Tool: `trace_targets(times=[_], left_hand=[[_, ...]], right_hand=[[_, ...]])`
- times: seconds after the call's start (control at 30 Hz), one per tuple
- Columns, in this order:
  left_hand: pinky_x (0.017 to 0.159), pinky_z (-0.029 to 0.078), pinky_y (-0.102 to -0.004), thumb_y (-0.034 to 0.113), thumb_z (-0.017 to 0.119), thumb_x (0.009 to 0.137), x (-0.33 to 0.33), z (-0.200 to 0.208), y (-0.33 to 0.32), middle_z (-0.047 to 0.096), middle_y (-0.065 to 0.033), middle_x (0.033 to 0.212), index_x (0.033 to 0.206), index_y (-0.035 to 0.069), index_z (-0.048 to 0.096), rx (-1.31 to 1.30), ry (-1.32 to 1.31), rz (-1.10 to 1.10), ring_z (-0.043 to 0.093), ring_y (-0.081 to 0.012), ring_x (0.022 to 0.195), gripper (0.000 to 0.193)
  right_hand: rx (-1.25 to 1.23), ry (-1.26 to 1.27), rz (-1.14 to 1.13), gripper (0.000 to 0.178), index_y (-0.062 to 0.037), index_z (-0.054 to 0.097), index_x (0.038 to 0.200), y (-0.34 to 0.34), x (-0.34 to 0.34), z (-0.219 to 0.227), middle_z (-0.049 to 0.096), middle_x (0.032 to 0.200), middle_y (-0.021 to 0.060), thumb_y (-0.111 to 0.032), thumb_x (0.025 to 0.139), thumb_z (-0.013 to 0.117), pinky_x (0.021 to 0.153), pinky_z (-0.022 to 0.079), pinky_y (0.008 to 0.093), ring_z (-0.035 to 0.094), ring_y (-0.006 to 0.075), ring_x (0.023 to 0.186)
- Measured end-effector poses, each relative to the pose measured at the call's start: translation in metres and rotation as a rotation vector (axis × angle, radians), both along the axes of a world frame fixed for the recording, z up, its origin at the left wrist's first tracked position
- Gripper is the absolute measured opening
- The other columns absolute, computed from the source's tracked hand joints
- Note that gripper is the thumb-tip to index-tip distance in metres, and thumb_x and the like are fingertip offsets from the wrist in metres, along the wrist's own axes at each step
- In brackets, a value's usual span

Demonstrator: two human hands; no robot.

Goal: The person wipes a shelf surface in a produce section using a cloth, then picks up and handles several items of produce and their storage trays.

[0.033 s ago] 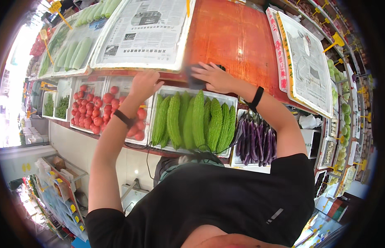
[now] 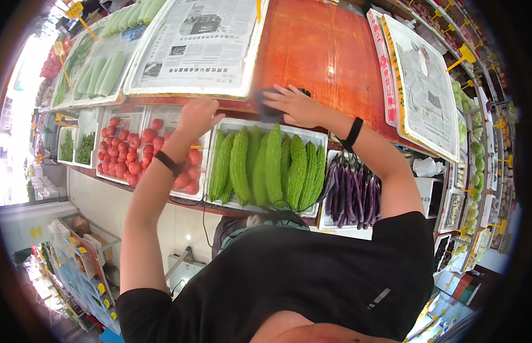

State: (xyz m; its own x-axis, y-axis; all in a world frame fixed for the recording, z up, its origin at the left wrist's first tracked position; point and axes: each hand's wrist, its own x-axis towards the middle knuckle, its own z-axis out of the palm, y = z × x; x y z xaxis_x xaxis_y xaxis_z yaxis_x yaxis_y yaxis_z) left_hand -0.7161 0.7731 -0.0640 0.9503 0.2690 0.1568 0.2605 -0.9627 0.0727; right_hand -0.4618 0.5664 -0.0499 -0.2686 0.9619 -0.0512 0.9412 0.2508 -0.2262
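1. Two bare hands reach toward the far side of a vegetable stand, each wrist circled by a black band.
2. Left hand (image 2: 198, 117): the fingers lie close together near the near edge of a white foam tray (image 2: 180, 91) lined with printed newspaper (image 2: 197, 51). Its underside is hidden, so whether it grips or touches the edge cannot be told.
3. Right hand (image 2: 294, 107): spread wide, with the fingers stretched leftward and slightly parted, over a dark grey, soft-looking item (image 2: 270, 108). That item is blurred; its kind and the exact contact cannot be told.
4. Position of the dark item: between the near right corner of the newspaper-lined tray and a flat, orange-red, glossy surface (image 2: 323, 57), just beyond the bitter melons.
5. Near row, left to right: round red tomatoes (image 2: 123, 151), partly covered by the left forearm; long, bumpy, bright green bitter melons (image 2: 273, 166), side by side in a white tray; slender, dark purple eggplants (image 2: 352, 194), below the right forearm.
6. Far left: pale green, elongated gourds (image 2: 100, 74). Right of the orange-red surface: a second newspaper-lined white tray (image 2: 449, 153), with a yellow tag (image 2: 465, 54) beside it.
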Motion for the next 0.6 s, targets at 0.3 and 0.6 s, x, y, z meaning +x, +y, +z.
trace_targets(times=[0.3,0.6], left_hand=[[0.06,0.051,-0.0366,0.036,0.057,0.086,0.005,-0.012,0.018,0.063,-0.0088,0.077,0.081,0.008,0.061,0.17,0.158,0.042,0.063,-0.0249,0.075,0.029],[0.067,0.052,-0.034,0.034,0.057,0.086,0.003,-0.013,0.017,0.062,-0.0096,0.08,0.079,0.006,0.061,0.162,0.153,0.023,0.062,-0.0248,0.079,0.03]], right_hand=[[0.042,-0.042,-0.205,0.06,-0.0123,0.033,0.14,0.084,0.091,-0.016,0.023,0.15,0.0075,-0.015,0.082,0.046,0.11,0.02,0.0533,0.018,0.0325,0.139],[0.087,-0.079,-0.553,0.055,-0.0183,0.032,0.142,0.209,0.187,-0.039,0.02,0.151,0.002,-0.027,0.089,0.043,0.11,0.017,0.0525,0.017,0.0295,0.139]])
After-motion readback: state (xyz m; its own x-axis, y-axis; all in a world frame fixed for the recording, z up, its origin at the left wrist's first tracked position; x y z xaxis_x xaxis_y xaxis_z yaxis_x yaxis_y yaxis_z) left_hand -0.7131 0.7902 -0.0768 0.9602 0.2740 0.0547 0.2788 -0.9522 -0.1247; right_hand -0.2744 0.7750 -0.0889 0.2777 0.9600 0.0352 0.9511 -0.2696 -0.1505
